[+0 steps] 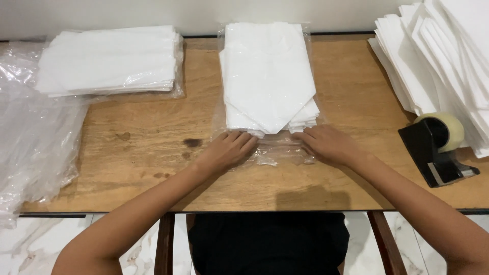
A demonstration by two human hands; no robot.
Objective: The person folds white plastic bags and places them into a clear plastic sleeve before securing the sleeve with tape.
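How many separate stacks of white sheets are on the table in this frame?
3. One bagged stack at far left, one bagged stack in the middle by both hands, one loose fanned pile at far right, cut off by the frame edge.

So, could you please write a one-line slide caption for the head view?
Both hands, left and right, press the open end of a clear bag holding stacked white sheets on a wooden table.

White sheet pile [448, 61] cut off at right edge; crumpled plastic [30, 137] cropped at left edge.
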